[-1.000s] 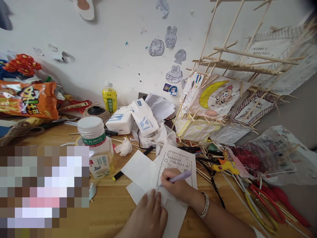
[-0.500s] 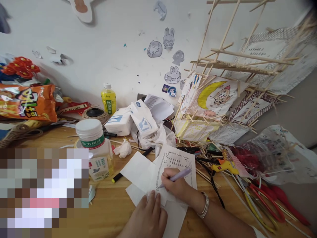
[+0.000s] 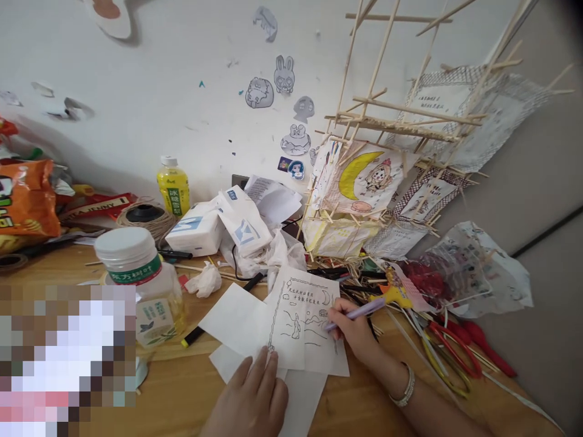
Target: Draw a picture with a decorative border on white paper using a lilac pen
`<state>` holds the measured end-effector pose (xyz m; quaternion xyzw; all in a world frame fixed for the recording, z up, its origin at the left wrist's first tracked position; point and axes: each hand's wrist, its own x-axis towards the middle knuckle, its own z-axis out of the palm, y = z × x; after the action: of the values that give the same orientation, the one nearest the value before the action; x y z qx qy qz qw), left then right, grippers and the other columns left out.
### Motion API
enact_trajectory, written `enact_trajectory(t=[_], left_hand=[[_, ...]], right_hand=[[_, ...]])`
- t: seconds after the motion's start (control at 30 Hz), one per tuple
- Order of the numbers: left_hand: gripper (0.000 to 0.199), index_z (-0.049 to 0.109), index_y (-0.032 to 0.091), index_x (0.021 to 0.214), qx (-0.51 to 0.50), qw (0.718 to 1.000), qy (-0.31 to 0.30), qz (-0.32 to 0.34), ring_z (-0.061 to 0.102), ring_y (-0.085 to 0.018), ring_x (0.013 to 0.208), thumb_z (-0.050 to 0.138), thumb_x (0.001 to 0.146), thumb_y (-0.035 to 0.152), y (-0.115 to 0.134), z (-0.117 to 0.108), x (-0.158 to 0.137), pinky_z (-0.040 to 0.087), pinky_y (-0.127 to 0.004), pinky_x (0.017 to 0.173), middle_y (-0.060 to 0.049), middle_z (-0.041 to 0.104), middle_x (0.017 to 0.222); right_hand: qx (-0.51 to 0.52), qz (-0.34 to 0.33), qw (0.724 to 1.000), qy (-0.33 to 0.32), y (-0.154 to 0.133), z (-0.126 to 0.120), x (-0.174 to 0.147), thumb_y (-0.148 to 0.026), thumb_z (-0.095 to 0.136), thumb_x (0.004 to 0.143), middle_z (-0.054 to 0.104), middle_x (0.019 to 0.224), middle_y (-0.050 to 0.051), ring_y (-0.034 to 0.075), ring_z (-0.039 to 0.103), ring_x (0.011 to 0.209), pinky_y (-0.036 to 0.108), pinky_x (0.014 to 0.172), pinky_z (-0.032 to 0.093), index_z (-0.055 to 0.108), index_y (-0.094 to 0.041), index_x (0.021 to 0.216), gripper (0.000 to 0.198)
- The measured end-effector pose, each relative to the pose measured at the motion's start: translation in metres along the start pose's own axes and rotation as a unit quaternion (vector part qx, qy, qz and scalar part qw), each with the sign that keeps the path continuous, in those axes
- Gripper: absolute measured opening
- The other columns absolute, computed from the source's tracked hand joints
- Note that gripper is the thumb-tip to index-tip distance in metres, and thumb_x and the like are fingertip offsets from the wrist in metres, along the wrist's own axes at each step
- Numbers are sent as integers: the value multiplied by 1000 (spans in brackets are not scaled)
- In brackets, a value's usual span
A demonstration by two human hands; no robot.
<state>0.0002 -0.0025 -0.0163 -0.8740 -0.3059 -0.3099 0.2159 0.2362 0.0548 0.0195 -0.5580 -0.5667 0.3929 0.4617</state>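
Note:
A purple pen (image 3: 359,312) is pinched in my right hand (image 3: 353,331), its tip near the right border of a white sheet with line drawings (image 3: 291,358). Handwritten characters, a moon, hills and a small figure show on that sheet, inside a wavy frame. My left hand (image 3: 255,388) lies flat with fingers stretched out, fingertips on the sheet's lower left part. Blank white papers (image 3: 234,312) lie under and beside the drawing. A black marker with a yellow end (image 3: 194,335) is partly under them.
At left stand a wide-lidded plastic jar (image 3: 130,255) and a yellow drink bottle (image 3: 173,188). Tissue packs (image 3: 195,227) lie behind the papers. A stick frame with decorated paper panels (image 3: 364,176) rises at right. Nearby lie a yellow glue gun (image 3: 396,296) and red-handled scissors (image 3: 460,352).
My right hand has moved with the pen from the sheet's lower left to its right side, uncovering the drawn figure and hills. The left hand stays on the paper. The camera view has shifted.

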Motion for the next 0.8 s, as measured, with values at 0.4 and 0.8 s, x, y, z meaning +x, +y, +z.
enact_trajectory(t=[0.4,0.8], left_hand=[[17,56,18,72,-68,992,17,107,63,-24,103,57,89,20,7,6,-3,45,-35,89,-7,71,106],[11,54,19,75,-13,1000,12,11,65,-27,92,53,80,10,1,18,-9,46,-35,76,-8,71,88]], right_hand=[[56,4,997,-59,-2,51,-6,-27,53,75,44,43,-7,10,41,44,23,47,34,41,-22,53,26],[-110,-196,974,-13,-28,8,25,-33,57,84,68,83,4,20,61,77,32,71,47,64,-22,90,15]])
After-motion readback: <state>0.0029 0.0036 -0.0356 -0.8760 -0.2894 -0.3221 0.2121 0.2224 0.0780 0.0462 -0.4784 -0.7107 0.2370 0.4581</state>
